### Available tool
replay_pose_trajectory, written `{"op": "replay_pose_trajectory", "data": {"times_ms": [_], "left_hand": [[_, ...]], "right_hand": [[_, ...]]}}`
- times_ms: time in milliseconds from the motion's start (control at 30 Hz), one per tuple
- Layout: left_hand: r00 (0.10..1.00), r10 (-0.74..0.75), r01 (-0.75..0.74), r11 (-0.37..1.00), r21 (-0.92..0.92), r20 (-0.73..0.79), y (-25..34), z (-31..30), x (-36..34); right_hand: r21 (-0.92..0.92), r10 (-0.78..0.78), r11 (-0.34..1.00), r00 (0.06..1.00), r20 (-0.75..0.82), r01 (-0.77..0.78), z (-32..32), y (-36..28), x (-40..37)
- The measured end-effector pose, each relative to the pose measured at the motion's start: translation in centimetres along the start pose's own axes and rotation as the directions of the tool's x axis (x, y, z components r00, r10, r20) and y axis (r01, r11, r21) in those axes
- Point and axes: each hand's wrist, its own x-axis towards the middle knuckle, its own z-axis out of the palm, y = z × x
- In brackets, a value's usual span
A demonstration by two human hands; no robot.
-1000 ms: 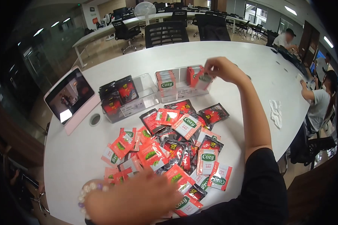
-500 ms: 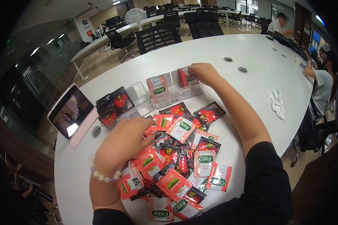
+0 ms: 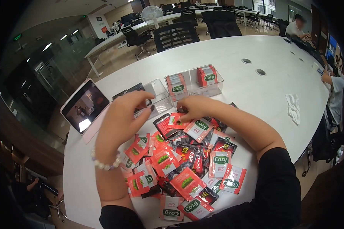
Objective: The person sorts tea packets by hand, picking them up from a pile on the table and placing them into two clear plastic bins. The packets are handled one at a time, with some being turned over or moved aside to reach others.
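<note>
A loose pile of sachets lies in front of me, pink-and-white Cozy sachets [image 3: 220, 164] mixed with black-and-red sachets [image 3: 186, 152]. At the pile's far side, my right hand [image 3: 195, 108] has its fingers bent down onto a red sachet [image 3: 177, 120] and pinches it. My left hand [image 3: 126, 114], with a beaded bracelet at the wrist, is raised left of the pile. Its thumb and fingers are apart, with no sachet visible between them. Behind it is a clear bin with black sachets [image 3: 132, 89], partly hidden by the hand.
A clear two-part bin [image 3: 214, 91] holds upright Cozy sachets [image 3: 176, 84] on its left and redder Cozy sachets [image 3: 207, 76] on its right. A tablet [image 3: 86, 105] stands at left. Crumpled tissue [image 3: 293, 108] lies at right. Other people sit at the table's far right.
My right hand has come back from the bin's right compartment to the pile and onto a red sachet. My left hand has lifted off the pile toward the black-sachet bin. The view has shifted slightly.
</note>
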Motion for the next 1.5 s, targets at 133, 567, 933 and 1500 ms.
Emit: {"op": "replay_pose_trajectory", "data": {"times_ms": [133,567,933,1500], "left_hand": [[0.992,-0.033,0.026,0.998,0.058,0.125,-3.4,4.0,0.6],[0.961,-0.103,0.262,0.644,-0.719,0.257,-5.8,5.1,2.1],[0.925,0.164,0.289,0.289,-0.913,0.344,-3.3,6.2,1.5],[0.966,-0.064,0.07,0.997,-0.018,0.25,-2.3,10.7,0.5]], "right_hand": [[0.298,0.056,0.952,0.997,0.049,-0.068,0.2,-0.2,0.1],[0.876,-0.22,0.454,0.973,-0.063,0.16,-5.4,-3.2,-1.8],[0.292,-0.64,0.553,0.621,-0.452,0.781,-7.5,-5.5,-4.0],[-0.392,-0.034,0.901,0.872,-0.488,-0.184,-7.8,11.1,-2.1]]}}
